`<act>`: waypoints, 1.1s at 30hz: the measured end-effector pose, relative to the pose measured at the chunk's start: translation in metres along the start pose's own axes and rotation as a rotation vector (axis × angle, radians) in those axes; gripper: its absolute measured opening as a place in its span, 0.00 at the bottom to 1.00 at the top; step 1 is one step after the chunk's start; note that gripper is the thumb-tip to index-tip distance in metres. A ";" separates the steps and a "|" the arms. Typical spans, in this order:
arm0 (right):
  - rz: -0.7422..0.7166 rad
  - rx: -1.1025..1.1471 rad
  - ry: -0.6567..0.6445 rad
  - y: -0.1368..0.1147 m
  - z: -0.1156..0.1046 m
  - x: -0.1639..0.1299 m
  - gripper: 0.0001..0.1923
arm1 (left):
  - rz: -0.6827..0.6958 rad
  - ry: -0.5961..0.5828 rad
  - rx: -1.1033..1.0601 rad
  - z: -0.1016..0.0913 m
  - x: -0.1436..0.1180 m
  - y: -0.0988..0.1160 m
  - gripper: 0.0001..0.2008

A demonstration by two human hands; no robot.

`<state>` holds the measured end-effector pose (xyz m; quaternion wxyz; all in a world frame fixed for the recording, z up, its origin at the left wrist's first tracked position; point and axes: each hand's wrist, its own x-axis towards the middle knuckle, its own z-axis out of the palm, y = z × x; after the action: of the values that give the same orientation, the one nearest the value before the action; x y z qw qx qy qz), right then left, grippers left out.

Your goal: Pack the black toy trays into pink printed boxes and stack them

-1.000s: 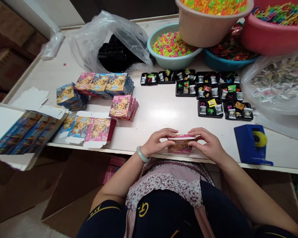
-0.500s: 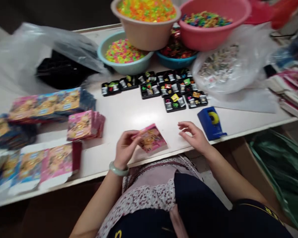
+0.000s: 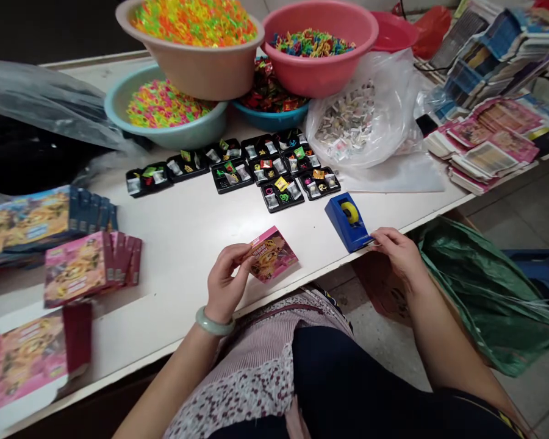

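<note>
A small pink printed box point(image 3: 274, 255) is pinched at its left edge between the thumb and fingers of my left hand point(image 3: 229, 277), close to the table's front edge. To the right stands a blue tape dispenser point(image 3: 343, 224) with a yellow-cored roll of tape point(image 3: 349, 213). My right hand point(image 3: 396, 251) is closed at the dispenser's cutting end, thumb and fingers pressed together on the tape's end, of which only a thin sliver shows. Behind the box, several black trays point(image 3: 281, 195) hold small wrapped packets and coloured trinkets.
Basins stand at the back: beige point(image 3: 196, 67), pale green point(image 3: 165, 131) and pink point(image 3: 320, 67), filled with small colourful pieces. A plastic bag of packets point(image 3: 366, 122) sits beside them. Stacked pink boxes point(image 3: 89, 265) lie at left, flat cartons point(image 3: 489, 140) at right. A green sack point(image 3: 480, 292) hangs below.
My right hand has moved right, from bare table to the dispenser's end, and closed there. My left hand still holds the pink box. The view has shifted rightward.
</note>
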<state>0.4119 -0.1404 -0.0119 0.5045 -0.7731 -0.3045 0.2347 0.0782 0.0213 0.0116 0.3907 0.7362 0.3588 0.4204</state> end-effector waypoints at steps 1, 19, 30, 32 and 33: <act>-0.004 0.020 0.030 0.002 0.000 -0.004 0.19 | 0.012 -0.007 0.003 0.001 0.000 0.000 0.10; -0.090 -0.521 -0.135 0.002 -0.015 -0.032 0.16 | 0.071 -0.203 0.087 -0.007 0.000 0.010 0.10; 0.041 0.336 -0.691 -0.118 0.133 -0.044 0.21 | 0.311 -0.434 0.366 -0.012 0.010 0.030 0.29; 0.042 0.282 -0.709 -0.116 0.144 -0.038 0.28 | 0.362 -0.510 0.464 -0.013 0.011 0.031 0.27; 0.024 0.228 -0.701 -0.115 0.147 -0.036 0.30 | 0.372 -0.535 0.484 -0.013 0.012 0.030 0.26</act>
<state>0.2614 -0.0371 0.0399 0.4494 -0.5882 -0.4217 0.5236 0.0771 0.0220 0.0459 0.2028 0.9426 0.1940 0.1808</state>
